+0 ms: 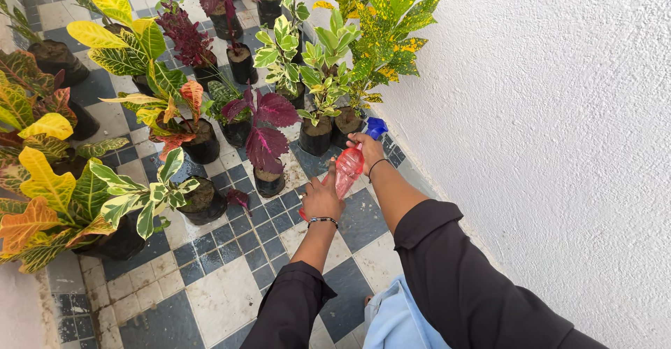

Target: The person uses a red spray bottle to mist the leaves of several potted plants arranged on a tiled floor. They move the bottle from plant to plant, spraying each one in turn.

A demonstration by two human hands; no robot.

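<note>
Checkered floor tiles in blue-grey and cream (224, 300) run along a rough white wall (559, 146), and over them I see both hands on one pink translucent spray bottle (347, 169) with a blue trigger head (376, 127). It is held tilted in the air, head up and pointing toward the pots near the wall, above the tiles rather than resting on them. My left hand (322, 199) is wrapped shut around the lower body of the bottle, and my right hand (366, 148) is curled closed about the neck just under the trigger; I cannot tell whether a finger lies on the trigger itself. I judge the bottle light, thin-walled plastic that gives a little under a squeeze, possibly slick if wet, so the neck and the waist are the sound places to hold it. Each wrist carries one thin band, and both sleeves are dark. Just beyond the bottle stands one dark-purple-leaved plant in a black pot (269, 181), beside one green-and-white leafy pot (316, 136) and one yellow-speckled croton (347, 122) close to the wall. Farther left I count at least five more potted crotons (203, 143), though leaves hide some pots. One pale blue cloth (395, 321) shows at the bottom edge.
</note>
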